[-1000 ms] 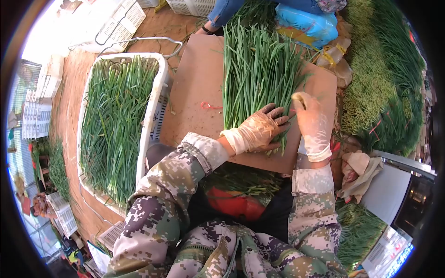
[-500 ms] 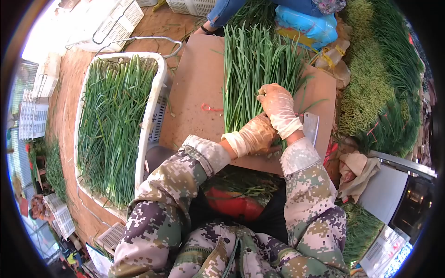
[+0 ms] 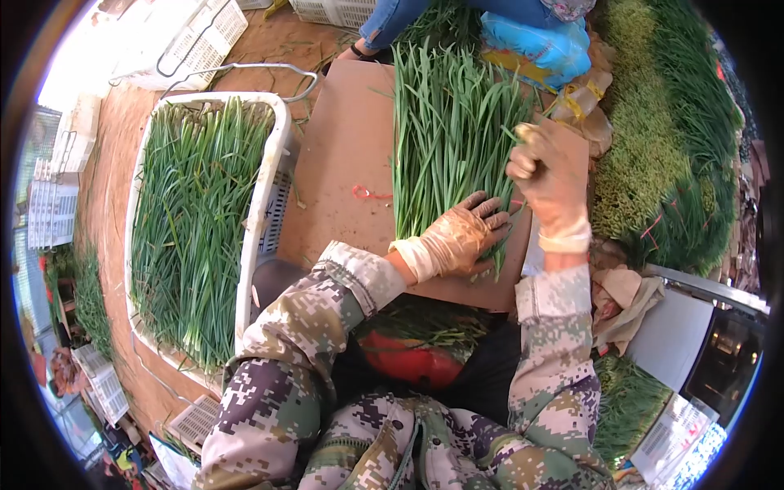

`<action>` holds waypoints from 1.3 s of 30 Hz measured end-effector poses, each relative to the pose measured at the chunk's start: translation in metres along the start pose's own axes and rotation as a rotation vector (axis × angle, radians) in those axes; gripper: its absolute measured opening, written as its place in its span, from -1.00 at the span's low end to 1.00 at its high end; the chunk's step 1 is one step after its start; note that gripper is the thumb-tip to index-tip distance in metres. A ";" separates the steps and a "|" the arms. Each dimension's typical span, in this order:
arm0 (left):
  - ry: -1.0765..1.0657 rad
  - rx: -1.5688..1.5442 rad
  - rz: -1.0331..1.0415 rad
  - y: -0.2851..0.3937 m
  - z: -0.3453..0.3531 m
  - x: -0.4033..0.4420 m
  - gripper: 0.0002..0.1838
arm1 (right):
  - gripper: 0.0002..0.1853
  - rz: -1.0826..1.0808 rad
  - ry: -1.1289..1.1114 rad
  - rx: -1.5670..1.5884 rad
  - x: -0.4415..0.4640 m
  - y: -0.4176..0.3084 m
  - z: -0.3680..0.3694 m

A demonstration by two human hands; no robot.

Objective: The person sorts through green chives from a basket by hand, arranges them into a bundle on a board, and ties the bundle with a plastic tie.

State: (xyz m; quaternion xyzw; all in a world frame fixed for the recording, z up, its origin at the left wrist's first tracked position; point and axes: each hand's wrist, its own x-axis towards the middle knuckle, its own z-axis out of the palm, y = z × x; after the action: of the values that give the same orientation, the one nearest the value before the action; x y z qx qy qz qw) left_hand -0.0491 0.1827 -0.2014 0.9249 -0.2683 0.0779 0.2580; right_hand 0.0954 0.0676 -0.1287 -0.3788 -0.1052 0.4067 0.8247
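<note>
the loose pile of long, thin green stalks (image 3: 449,139) lies on the flat brown board (image 3: 336,147), in the upper centre of the frame. the left hand (image 3: 456,237), in a thin, soiled glove, rests upon the pile's lower end with fingers spread, not clenched. the right hand (image 3: 549,175), gloved likewise, is at the pile's right edge with fingers curled closed; i cannot tell whether they pinch something. at left of the frame stands the white plastic crate (image 3: 257,214), filled with similar green stalks (image 3: 196,229).
</note>
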 end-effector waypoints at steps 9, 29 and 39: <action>-0.005 -0.024 -0.016 -0.003 0.000 0.001 -0.30 | -0.79 0.309 -0.593 -1.162 -0.138 0.006 0.076; 0.052 -0.172 -0.093 -0.005 0.012 -0.002 -0.12 | -0.77 -0.053 0.454 -2.028 0.107 0.042 -0.002; -0.023 -0.087 -0.054 -0.007 0.005 -0.001 -0.30 | -0.67 0.072 0.563 -1.170 0.091 0.028 -0.020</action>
State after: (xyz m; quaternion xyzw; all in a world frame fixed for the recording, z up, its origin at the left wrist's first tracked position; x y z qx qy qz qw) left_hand -0.0461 0.1858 -0.2097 0.9205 -0.2493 0.0485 0.2969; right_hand 0.1473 0.1363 -0.1746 -0.8607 -0.0765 0.1948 0.4641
